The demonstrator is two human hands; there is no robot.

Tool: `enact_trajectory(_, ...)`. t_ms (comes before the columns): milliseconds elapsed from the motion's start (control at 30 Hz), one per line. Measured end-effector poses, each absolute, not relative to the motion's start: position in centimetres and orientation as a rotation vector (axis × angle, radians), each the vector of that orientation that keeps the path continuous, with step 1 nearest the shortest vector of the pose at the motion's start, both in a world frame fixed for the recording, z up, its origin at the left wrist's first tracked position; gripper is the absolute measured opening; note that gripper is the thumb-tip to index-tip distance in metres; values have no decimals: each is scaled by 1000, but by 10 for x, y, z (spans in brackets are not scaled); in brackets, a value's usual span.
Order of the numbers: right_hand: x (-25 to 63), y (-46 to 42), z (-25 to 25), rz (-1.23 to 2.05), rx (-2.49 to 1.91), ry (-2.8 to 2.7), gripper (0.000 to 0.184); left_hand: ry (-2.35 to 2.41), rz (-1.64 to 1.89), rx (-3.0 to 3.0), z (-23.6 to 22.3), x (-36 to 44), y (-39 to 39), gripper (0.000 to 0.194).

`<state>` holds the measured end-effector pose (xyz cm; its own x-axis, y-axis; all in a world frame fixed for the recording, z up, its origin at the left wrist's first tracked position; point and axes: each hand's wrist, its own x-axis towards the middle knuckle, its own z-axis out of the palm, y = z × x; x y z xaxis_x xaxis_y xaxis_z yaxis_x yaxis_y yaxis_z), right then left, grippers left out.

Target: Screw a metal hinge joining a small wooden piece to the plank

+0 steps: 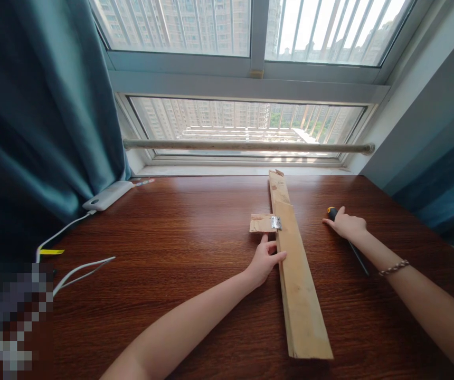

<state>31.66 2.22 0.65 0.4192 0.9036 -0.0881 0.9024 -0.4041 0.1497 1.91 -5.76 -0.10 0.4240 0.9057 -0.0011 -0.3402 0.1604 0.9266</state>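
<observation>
A long wooden plank (296, 274) lies lengthwise on the dark wooden table (179, 237). A small metal hinge (276, 222) joins it to a small wooden piece (262, 223) on its left side. My left hand (265, 258) rests against the plank's left edge just below the small piece, its thumb lying on the plank, fingers loosely curled. My right hand (346, 224) lies over a screwdriver (353, 248) with a black and yellow handle, to the right of the plank; its dark shaft runs under my wrist. A braided bracelet (394, 267) circles my right wrist.
A white power bank (108, 195) with white cables (77, 270) lies at the table's left, beside a teal curtain (40, 121). A metal rail (246, 145) crosses the window behind the table. The lower left corner is pixelated.
</observation>
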Motion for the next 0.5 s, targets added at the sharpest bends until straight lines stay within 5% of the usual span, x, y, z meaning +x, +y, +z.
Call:
enact_trajectory(267, 303, 26, 26, 48, 2555, 1536, 92, 679, 991, 1060, -5, 19, -56, 31)
enact_trajectory(400, 251, 6, 66, 576, 2364, 1971, 57, 678, 990, 1077, -4, 19, -56, 30)
enact_trajectory(500, 183, -21, 83, 519, 2120, 2447, 28, 719, 989, 1124, -6, 19, -56, 30)
